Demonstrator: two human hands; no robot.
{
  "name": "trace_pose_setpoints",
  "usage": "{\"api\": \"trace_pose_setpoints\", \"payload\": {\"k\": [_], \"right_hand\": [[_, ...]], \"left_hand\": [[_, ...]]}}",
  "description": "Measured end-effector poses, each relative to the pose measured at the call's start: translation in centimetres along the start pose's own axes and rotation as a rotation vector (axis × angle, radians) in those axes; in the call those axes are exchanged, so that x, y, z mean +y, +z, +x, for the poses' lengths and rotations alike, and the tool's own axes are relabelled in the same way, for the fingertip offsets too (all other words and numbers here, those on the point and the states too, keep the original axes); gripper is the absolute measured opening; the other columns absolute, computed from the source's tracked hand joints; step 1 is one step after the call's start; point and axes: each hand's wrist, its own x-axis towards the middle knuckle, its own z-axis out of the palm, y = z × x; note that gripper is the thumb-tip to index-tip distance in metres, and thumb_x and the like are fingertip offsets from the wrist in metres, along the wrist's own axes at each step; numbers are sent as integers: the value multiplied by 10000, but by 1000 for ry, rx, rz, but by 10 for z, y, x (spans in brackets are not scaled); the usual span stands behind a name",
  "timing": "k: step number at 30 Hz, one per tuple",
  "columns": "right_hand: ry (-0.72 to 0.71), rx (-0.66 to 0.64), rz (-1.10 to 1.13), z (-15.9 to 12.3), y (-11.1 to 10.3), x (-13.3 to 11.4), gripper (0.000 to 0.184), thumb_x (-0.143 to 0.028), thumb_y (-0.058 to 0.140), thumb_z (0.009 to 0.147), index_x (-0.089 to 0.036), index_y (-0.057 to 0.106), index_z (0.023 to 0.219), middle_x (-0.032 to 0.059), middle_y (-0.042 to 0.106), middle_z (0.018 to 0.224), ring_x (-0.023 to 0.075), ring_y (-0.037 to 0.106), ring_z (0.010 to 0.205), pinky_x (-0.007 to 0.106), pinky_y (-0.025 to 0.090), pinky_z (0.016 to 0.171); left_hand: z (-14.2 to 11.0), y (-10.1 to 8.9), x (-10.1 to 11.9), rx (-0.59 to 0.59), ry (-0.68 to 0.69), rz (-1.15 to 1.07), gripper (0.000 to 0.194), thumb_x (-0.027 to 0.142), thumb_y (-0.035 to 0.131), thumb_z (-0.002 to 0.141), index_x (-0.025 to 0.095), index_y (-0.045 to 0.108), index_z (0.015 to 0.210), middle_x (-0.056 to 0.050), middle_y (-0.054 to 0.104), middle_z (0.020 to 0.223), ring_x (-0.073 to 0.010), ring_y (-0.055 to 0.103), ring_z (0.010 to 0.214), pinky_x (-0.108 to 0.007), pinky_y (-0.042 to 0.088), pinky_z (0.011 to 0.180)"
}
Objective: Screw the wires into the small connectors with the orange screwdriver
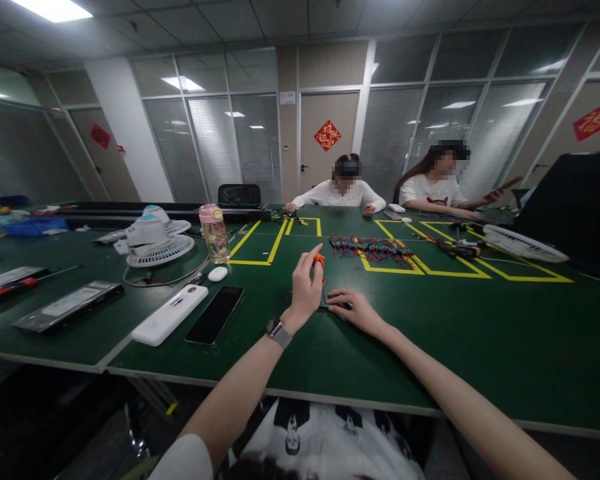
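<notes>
I had the left hand [306, 287] closed round an orange-handled tool [319, 259], its thin shaft angled down toward a small green piece [324, 306] on the bench [480, 347], in from the near edge. The right hand [357, 312] lay half-curled beside the piece, its grip unclear. I judged this tool work, next calling for a steady shaft.

This is an office-like workroom — glass partitions [254, 150], yellow-taped green worktable [495, 333].
</notes>
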Motion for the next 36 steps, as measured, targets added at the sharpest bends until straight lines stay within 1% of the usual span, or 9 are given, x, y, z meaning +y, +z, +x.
{"api": "trace_pose_setpoints", "payload": {"k": [5,14,18,23,27,30,32,36], "right_hand": [[5,-9,-10,0,0,0,198,-323,603,828,-244,738,949,78,688,1077,248,611,1052,435,442,953],[6,-16,-16,-1,-1,-1,200,-306,602,834,-240,733,970,82,680,1098,241,607,1055,436,432,967],[9,-15,-15,-1,-1,0,205,-307,602,836,-226,734,970,89,679,1102,243,610,1045,434,437,961],[-14,-16,-9,0,0,2,201,-308,602,835,-234,737,963,86,686,1083,244,613,1035,421,448,940],[-10,-18,-10,0,0,3,197,-305,599,836,-243,737,962,81,686,1086,247,610,1042,428,442,944],[0,-25,-16,0,0,1,197,-306,597,837,-246,736,962,78,686,1088,249,609,1047,441,430,958],[7,-22,-19,0,-1,-1,197,-309,597,837,-248,736,962,76,685,1092,249,606,1056,443,422,968],[11,-16,-17,-1,-1,-2,203,-315,598,837,-242,735,968,80,679,1104,245,608,1053,437,420,972]], "left_hand": [[0,-1,0,-14,-12,3,370,229,338,957,194,476,1298,-67,590,1032,-153,558,920,-276,441,851],[0,0,0,-13,17,7,361,222,339,956,190,488,1283,-69,592,1071,-153,555,973,-279,433,887],[0,1,0,-9,20,3,351,211,343,954,189,495,1270,-68,593,1056,-151,559,956,-279,437,880],[0,1,0,7,30,9,318,202,382,945,185,512,1234,-67,590,1055,-147,558,947,-273,440,871],[1,1,2,-7,49,49,276,224,454,923,195,559,1177,-46,570,957,-138,548,869,-258,450,818],[0,0,4,15,53,75,254,252,493,909,202,592,1138,-47,533,951,-139,542,867,-262,453,820],[0,-1,5,23,54,60,257,249,452,927,201,598,1134,-59,533,985,-144,549,909,-267,454,841],[1,-1,4,13,58,-7,301,204,355,958,183,578,1159,-77,590,1088,-153,558,1030,-281,439,912]]}}
